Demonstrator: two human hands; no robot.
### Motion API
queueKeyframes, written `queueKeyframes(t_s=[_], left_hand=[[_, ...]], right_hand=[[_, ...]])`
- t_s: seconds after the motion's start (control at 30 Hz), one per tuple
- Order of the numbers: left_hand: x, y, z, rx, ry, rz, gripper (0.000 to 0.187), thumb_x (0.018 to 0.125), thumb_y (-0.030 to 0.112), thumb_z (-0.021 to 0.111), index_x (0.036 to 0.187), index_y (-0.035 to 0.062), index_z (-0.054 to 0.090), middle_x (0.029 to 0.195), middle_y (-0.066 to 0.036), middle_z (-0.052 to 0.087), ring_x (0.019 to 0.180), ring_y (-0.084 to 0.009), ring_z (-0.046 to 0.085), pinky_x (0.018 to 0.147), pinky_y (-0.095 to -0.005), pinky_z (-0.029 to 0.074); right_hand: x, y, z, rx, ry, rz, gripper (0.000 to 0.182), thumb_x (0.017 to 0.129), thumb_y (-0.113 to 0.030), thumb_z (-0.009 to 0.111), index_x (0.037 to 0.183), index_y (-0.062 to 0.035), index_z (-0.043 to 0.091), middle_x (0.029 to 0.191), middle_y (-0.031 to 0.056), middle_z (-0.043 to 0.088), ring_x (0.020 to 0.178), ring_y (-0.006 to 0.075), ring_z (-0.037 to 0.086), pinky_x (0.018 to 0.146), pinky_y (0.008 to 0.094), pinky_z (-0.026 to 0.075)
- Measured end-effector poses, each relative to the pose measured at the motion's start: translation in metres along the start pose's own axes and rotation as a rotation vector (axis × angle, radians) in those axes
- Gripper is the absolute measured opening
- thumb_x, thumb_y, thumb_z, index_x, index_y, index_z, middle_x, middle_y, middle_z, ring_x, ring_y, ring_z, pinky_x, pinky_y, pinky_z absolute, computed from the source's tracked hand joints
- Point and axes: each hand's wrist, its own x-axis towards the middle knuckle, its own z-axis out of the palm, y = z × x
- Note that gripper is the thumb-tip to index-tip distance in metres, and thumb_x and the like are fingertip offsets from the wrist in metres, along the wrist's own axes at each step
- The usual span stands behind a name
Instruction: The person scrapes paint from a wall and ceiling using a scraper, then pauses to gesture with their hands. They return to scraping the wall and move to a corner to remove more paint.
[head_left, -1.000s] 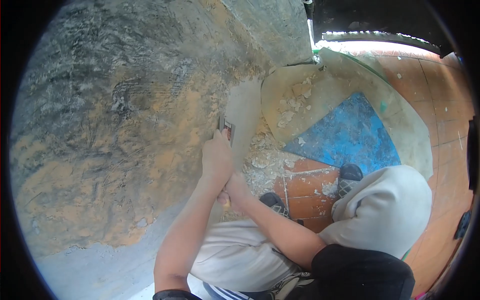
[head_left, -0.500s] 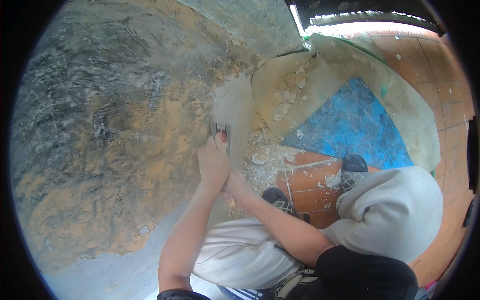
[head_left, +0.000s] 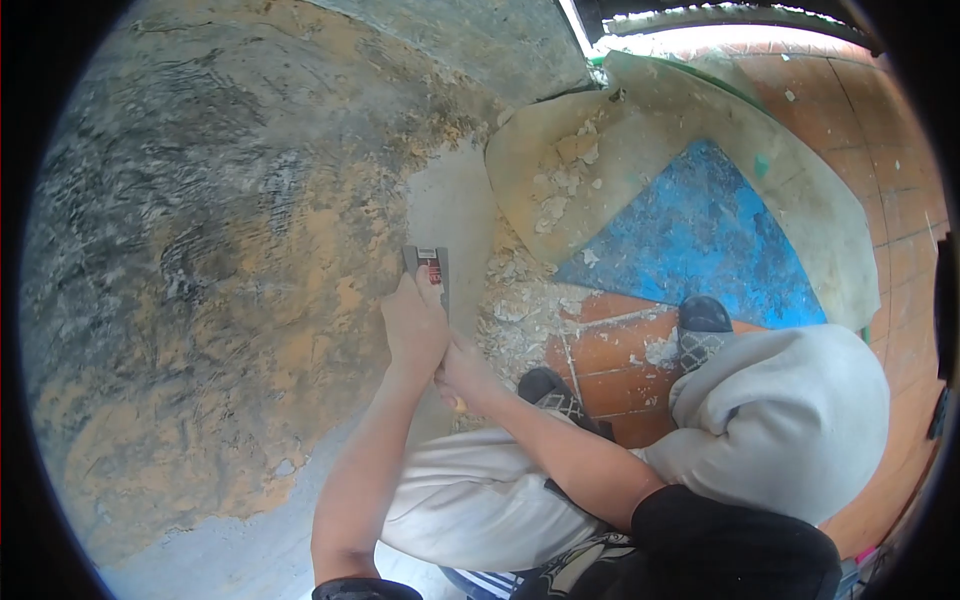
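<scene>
Both my hands are closed around a scraper (head_left: 442,266) with a flat grey metal blade and a red label. My left hand (head_left: 415,325) grips it close behind the blade, a finger lying along the label. Lower down, my right hand (head_left: 468,376) wraps the handle, whose yellowish end shows beneath the fingers. The blade lies at the border between a smooth pale grey strip (head_left: 445,200) and the rough, stained wall surface (head_left: 290,310). Most of the handle is hidden by my hands.
Flaked debris (head_left: 515,315) lies along the wall's foot. A beige sheet (head_left: 840,220) with a blue triangle (head_left: 690,240) covers part of the orange tiled floor (head_left: 625,370). My shoes (head_left: 705,318) and bent knees are close by on the right.
The view has shifted slightly. Against the wall, the scraper has moved a little towards me, and its blade and label show more clearly. Both hands keep their grip.
</scene>
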Motion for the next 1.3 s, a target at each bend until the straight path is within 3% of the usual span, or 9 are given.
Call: queueKeyframes(t_s=[0.3, 0.5, 0.6, 0.7, 0.77, 0.9, 1.0, 1.07, 1.3], left_hand=[[0.012, 0.012, 0.004, 0.089, -0.027, -0.074, 0.035, 0.099, 0.023, 0.043, 0.081, -0.0053, 0.055, 0.072, -0.029, 0.06, 0.075, -0.0462, 0.061, 0.069, -0.0518, 0.046], [0.013, 0.007, 0.004, 0.032, 0.079, -0.007, 0.039, 0.099, 0.025, 0.045, 0.078, -0.0057, 0.058, 0.067, -0.027, 0.059, 0.068, -0.0447, 0.06, 0.061, -0.0492, 0.045], [0.012, 0.016, -0.009, -0.014, -0.002, -0.013, 0.034, 0.099, 0.024, 0.043, 0.084, -0.0045, 0.055, 0.072, -0.029, 0.061, 0.075, -0.0469, 0.061, 0.068, -0.0505, 0.047], [0.011, 0.016, -0.01, 0.034, 0.003, -0.026, 0.033, 0.1, 0.024, 0.043, 0.086, -0.004, 0.056, 0.072, -0.029, 0.061, 0.075, -0.0467, 0.061, 0.068, -0.0504, 0.047], [0.009, 0.013, -0.009, 0.081, -0.038, -0.052, 0.033, 0.1, 0.024, 0.043, 0.087, -0.0039, 0.056, 0.073, -0.029, 0.061, 0.075, -0.0469, 0.061, 0.067, -0.0501, 0.046], [0.0, 0.009, -0.008, -0.031, -0.018, -0.021, 0.034, 0.1, 0.024, 0.042, 0.085, -0.0039, 0.055, 0.073, -0.029, 0.061, 0.074, -0.0468, 0.061, 0.066, -0.0497, 0.046], [-0.006, 0.002, -0.003, -0.096, -0.05, -0.031, 0.031, 0.101, 0.025, 0.041, 0.093, -0.0036, 0.051, 0.072, -0.029, 0.06, 0.073, -0.0469, 0.061, 0.065, -0.0488, 0.046], [-0.009, 0.0, 0.006, -0.13, -0.096, -0.14, 0.037, 0.103, 0.028, 0.039, 0.109, -0.008, 0.045, 0.078, -0.023, 0.063, 0.056, -0.0319, 0.065, 0.048, -0.0381, 0.051], [-0.016, 0.014, 0.013, -0.502, -0.145, -0.271, 0.042, 0.104, 0.032, 0.034, 0.117, -0.008, 0.035, 0.085, -0.02, 0.064, 0.051, -0.0234, 0.064, 0.041, -0.0344, 0.051]], right_hand=[[0.008, -0.025, -0.014, -0.054, -0.028, 0.073, 0.029, 0.101, -0.032, 0.036, 0.09, -0.0058, 0.045, 0.059, 0.0011, 0.038, 0.039, 0.0129, 0.036, 0.032, 0.0308, 0.034], [0.003, -0.02, -0.005, 0.124, -0.096, 0.121, 0.03, 0.102, -0.034, 0.038, 0.091, -0.0065, 0.045, 0.06, 0.0026, 0.039, 0.039, 0.0149, 0.037, 0.035, 0.0316, 0.035], [-0.005, -0.003, 0.015, 0.423, -0.092, 0.053, 0.032, 0.102, -0.035, 0.037, 0.089, -0.0068, 0.046, 0.058, 0.0029, 0.04, 0.04, 0.0164, 0.039, 0.039, 0.0333, 0.039], [-0.019, 0.02, 0.023, 0.075, -0.045, -0.317, 0.038, 0.102, -0.04, 0.036, 0.086, -0.0078, 0.046, 0.055, 0.0027, 0.039, 0.04, 0.0173, 0.04, 0.042, 0.0342, 0.04], [-0.017, 0.034, 0.021, 0.598, -0.152, 0.005, 0.045, 0.101, -0.048, 0.036, 0.082, -0.0084, 0.047, 0.051, 0.0019, 0.037, 0.04, 0.0168, 0.04, 0.042, 0.0335, 0.04], [-0.021, 0.039, 0.013, 0.534, -0.107, -0.041, 0.05, 0.099, -0.054, 0.037, 0.079, -0.0095, 0.046, 0.049, 0.001, 0.035, 0.038, 0.0153, 0.037, 0.039, 0.0316, 0.036], [-0.023, 0.035, 0.008, 0.595, -0.146, 0.156, 0.052, 0.098, -0.057, 0.038, 0.077, -0.0105, 0.045, 0.048, 0.0005, 0.034, 0.035, 0.0134, 0.033, 0.034, 0.0303, 0.03], [-0.023, 0.027, 0.006, 0.473, -0.089, 0.26, 0.048, 0.099, -0.052, 0.036, 0.076, -0.0104, 0.044, 0.049, 0.0002, 0.034, 0.034, 0.012, 0.03, 0.031, 0.029, 0.023], [-0.019, -0.008, -0.012, 0.16, -0.029, 0.187, 0.028, 0.101, -0.04, 0.033, 0.094, -0.0191, 0.05, 0.048, -0.0002, 0.035, 0.032, 0.0126, 0.031, 0.029, 0.0276, 0.023]])
